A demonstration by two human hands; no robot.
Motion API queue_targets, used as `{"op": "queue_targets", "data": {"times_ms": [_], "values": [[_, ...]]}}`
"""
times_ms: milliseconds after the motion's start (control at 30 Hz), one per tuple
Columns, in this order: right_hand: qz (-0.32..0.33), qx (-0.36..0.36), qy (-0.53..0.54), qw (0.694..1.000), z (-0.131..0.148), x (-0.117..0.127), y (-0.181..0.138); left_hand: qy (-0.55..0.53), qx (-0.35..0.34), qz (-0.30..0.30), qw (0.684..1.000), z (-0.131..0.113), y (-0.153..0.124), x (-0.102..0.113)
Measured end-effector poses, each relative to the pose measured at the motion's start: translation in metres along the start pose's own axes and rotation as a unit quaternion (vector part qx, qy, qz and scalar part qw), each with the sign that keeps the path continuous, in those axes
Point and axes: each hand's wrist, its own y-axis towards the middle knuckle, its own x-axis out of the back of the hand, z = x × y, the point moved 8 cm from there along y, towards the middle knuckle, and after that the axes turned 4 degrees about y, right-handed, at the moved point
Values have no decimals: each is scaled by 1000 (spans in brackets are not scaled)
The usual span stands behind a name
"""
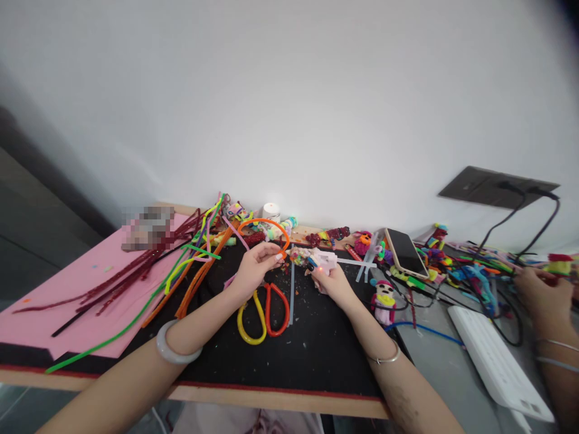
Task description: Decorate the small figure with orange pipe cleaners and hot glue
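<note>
My left hand (262, 265) pinches an orange pipe cleaner (266, 221), which arches up and over to the left. Closed around a pale hot glue gun (329, 259) is my right hand (332, 285); a small red light glows on the gun and a clear glue stick (357, 263) sticks out of its back. The gun's front end, covered in coloured bits, points toward my left fingertips. Below my hands lie scissors (266, 319) with one yellow and one red handle, their blades partly hidden. Beside them, another clear glue stick (292, 295) rests on the black mat (316, 355).
Loose pipe cleaners (194, 265) spread over pink paper (67, 301) at the left. Finished figures (384, 299), a phone (407, 252) and a white power strip (497, 361) with cables stand right. Another person's hand (543, 295) holds a colourful piece at the far right.
</note>
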Motion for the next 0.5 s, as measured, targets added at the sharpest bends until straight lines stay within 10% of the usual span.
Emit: {"op": "queue_targets", "data": {"times_ms": [500], "values": [[-2,-3,2,1000,0,1,-1,-17,13,-15,1000,0,1,2]]}}
